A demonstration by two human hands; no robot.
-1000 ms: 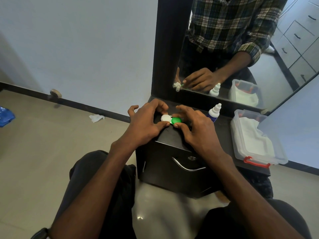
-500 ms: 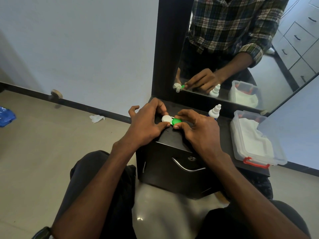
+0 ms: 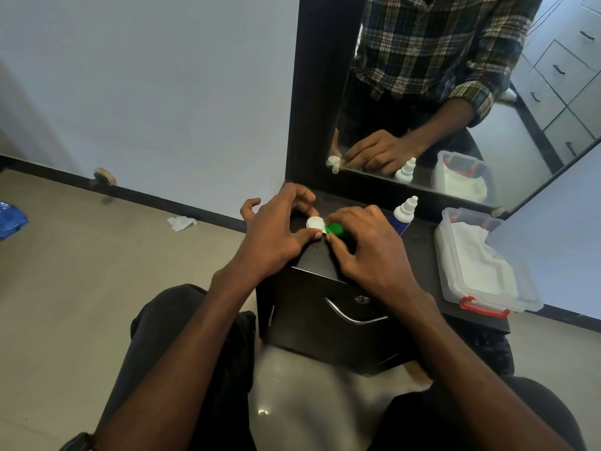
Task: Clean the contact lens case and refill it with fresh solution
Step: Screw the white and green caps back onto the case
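Barely shifted since half a second ago: both hands still bunched over the contact lens case [image 3: 323, 226], right-hand fingers curled a little tighter over the green cap [image 3: 335, 229].

Head view, centre of frame: case sitting near the front left corner of the dark cabinet top [image 3: 419, 245], white cap [image 3: 315, 222] to the left, green to the right. Left hand [image 3: 276, 236] pinching the white side between thumb and fingertips, little finger splayed out, probably to steady the case against twisting. Right hand [image 3: 370, 252] pinching the green cap, fingers pressed together around it, likely to unscrew or tighten; cannot tell which. Both caps apparently still seated.

Right of centre: solution bottle [image 3: 405, 213] standing upright just beside the right hand, nozzle capped, kept near for the refill. Right edge: clear plastic box [image 3: 468, 307] with a red latch, white tissue inside, presumably for wiping.

Upper right: mirror [image 3: 487, 131] doubling hands, bottle and box. Left of centre, on the floor: crumpled tissue [image 3: 181, 222].
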